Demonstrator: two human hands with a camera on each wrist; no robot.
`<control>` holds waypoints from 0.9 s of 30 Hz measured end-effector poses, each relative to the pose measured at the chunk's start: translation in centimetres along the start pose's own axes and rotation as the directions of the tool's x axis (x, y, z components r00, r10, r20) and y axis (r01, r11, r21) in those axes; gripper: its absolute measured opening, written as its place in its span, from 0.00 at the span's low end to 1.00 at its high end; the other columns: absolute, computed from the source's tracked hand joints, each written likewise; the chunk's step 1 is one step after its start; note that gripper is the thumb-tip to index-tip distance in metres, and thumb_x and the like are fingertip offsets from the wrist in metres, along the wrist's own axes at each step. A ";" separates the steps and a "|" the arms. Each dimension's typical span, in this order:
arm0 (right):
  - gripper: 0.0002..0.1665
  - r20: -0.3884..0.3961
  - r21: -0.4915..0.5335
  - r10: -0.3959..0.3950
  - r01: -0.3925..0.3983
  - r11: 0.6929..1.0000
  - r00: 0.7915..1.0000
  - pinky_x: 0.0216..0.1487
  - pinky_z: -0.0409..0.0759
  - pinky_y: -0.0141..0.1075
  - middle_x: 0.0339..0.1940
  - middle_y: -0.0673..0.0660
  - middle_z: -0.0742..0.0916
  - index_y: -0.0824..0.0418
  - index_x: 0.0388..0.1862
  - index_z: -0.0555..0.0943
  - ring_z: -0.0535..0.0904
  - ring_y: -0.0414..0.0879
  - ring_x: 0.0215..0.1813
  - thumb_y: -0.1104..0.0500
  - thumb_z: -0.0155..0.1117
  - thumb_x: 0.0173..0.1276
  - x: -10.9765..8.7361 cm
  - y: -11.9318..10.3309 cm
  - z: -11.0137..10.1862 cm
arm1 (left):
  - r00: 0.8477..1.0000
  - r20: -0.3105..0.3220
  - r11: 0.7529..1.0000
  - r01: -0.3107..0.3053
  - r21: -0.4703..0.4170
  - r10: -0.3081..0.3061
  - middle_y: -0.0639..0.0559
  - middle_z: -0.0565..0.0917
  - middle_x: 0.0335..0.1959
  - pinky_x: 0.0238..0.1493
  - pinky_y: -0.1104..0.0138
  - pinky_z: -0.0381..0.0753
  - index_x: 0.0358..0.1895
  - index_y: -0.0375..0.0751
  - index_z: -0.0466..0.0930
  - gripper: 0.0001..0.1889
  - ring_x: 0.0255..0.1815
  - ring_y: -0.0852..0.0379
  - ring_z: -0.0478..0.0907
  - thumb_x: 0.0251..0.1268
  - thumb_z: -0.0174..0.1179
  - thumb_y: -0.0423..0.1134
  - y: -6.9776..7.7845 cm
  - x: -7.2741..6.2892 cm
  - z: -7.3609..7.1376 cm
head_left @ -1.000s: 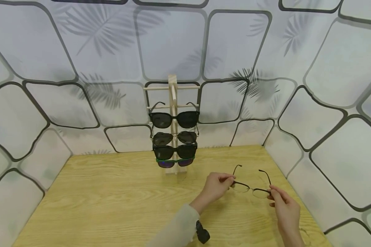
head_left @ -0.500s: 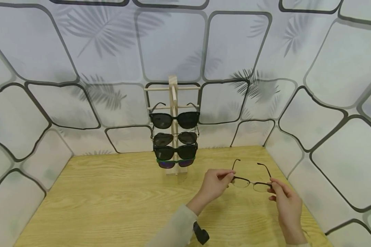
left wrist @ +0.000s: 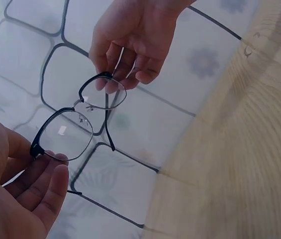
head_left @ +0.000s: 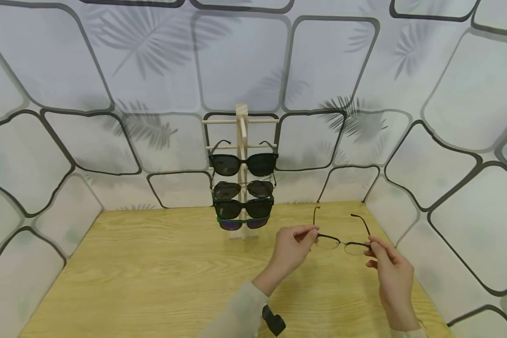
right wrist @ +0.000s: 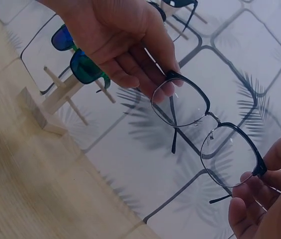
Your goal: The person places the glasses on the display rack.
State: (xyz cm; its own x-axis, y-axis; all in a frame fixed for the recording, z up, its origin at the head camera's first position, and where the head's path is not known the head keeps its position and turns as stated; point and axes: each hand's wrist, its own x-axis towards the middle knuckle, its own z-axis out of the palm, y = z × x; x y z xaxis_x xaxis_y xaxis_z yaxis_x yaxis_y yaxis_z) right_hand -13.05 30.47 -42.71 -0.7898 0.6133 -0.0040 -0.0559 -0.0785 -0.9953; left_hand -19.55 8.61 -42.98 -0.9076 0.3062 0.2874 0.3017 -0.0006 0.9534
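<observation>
A pair of clear-lens eyeglasses (head_left: 341,242) with black upper rims and thin metal lower rims is held above the table, its temples unfolded and pointing away. My left hand (head_left: 290,249) pinches the left hinge corner between thumb and fingers. At the opposite corner, my right hand (head_left: 392,272) grips the frame the same way. In the left wrist view both lenses of the eyeglasses (left wrist: 65,135) show, with the bridge between them. The right wrist view shows the eyeglasses (right wrist: 214,119) from the other side, one hand at each end.
Left of the hands stands a wooden display rack (head_left: 241,112) with bare pegs at its top. Several sunglasses (head_left: 243,164) hang on it, the lowest green-framed sunglasses (head_left: 243,223) near the base. The wooden table (head_left: 152,272) meets patterned cloth walls (head_left: 456,225) at the back and sides.
Both hands have raised the eyeglasses slightly up and away from the body, in small steps. The grip at both corners is the same, and the sunglasses on the rack are unchanged.
</observation>
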 end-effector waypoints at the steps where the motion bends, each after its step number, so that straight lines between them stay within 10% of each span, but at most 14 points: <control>1: 0.09 -0.001 0.003 -0.006 0.006 1.000 1.000 0.29 0.83 0.27 0.35 0.41 0.92 0.55 0.49 0.92 0.86 0.36 0.35 0.60 0.66 0.78 0.0 -0.2 0.1 | 1.000 -0.006 1.000 -0.012 0.012 0.012 0.42 0.93 0.41 0.38 0.74 0.85 0.57 0.43 0.90 0.13 0.36 0.61 0.89 0.79 0.63 0.42 0.3 0.0 -0.1; 12: 0.10 0.028 0.085 -0.089 0.086 0.993 0.996 0.29 0.84 0.28 0.38 0.47 0.93 0.62 0.51 0.90 0.87 0.39 0.36 0.61 0.67 0.78 -0.2 -3.3 1.6 | 0.977 -0.088 0.972 -0.179 0.150 0.193 0.47 0.94 0.40 0.38 0.76 0.83 0.57 0.41 0.90 0.14 0.40 0.54 0.91 0.79 0.63 0.42 3.7 0.5 -1.1; 20: 0.13 0.060 0.102 -0.158 0.151 0.983 0.986 0.30 0.84 0.28 0.40 0.50 0.93 0.65 0.54 0.89 0.87 0.41 0.38 0.60 0.66 0.78 -0.7 -5.3 2.7 | 0.921 -0.107 0.913 -0.347 0.215 0.376 0.44 0.94 0.38 0.33 0.77 0.83 0.54 0.37 0.91 0.12 0.36 0.52 0.91 0.78 0.63 0.38 5.9 0.9 -2.3; 27: 0.15 0.104 0.119 -0.207 0.195 0.974 0.973 0.32 0.84 0.29 0.42 0.51 0.92 0.68 0.56 0.87 0.87 0.42 0.40 0.60 0.66 0.78 -0.9 -6.9 3.6 | 0.908 -0.121 0.902 -0.369 0.222 0.401 0.44 0.93 0.39 0.34 0.75 0.83 0.55 0.37 0.91 0.12 0.35 0.53 0.91 0.77 0.64 0.37 7.6 1.0 -3.4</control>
State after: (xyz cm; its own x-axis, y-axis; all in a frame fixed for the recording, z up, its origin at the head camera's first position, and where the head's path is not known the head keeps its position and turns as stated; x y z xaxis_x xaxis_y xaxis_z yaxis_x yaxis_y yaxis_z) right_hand -14.09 27.63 -35.52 -0.8204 0.5308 0.2125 -0.2809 -0.0506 -0.9584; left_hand -19.19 5.66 -35.10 -0.7383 0.1622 0.6547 0.6723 0.0982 0.7338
